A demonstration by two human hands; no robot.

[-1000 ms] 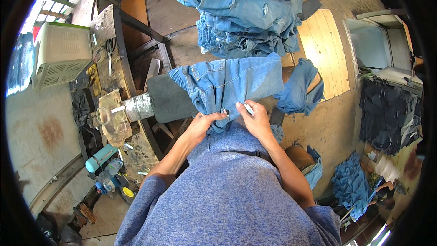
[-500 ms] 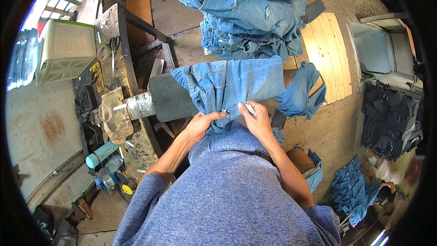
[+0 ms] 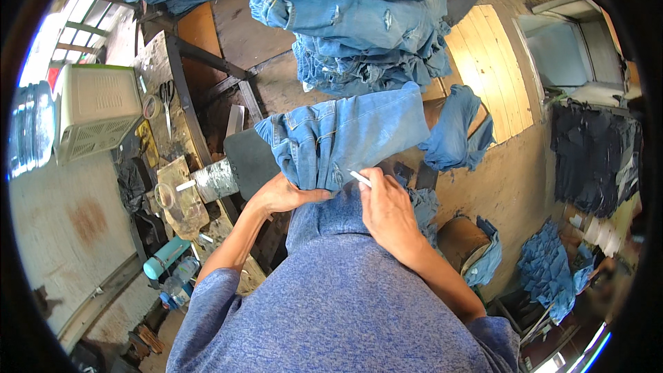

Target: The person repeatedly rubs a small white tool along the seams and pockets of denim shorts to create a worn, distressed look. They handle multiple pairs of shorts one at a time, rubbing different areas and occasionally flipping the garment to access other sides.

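Jeans [image 3: 366, 124] in light blue are spread in front of the body, with their waist end toward the left, beside a dark board [image 3: 247, 159]. Whether they are drawn over the board or only laid on it cannot be told. Their near edge is held by the left hand [image 3: 284, 195]: the thumb is laid along the cloth, while the fingers are mostly hidden under it. A white stick [image 3: 360, 179] is gripped in the closed right hand [image 3: 388, 211], with its tip pointed toward a frayed patch [image 3: 338, 174]; whether the cloth is touched by the tip cannot be made out.

The denim can be judged soft and floppy, fairly weighty when bunched, and not slippery. More stiffness is to be expected at the thick waistband and seams, which would be the surest places to be grasped. The frayed patch is probably the weakest spot, so it is best left unpulled, with the whole cloth beside it pinched and held taut instead.
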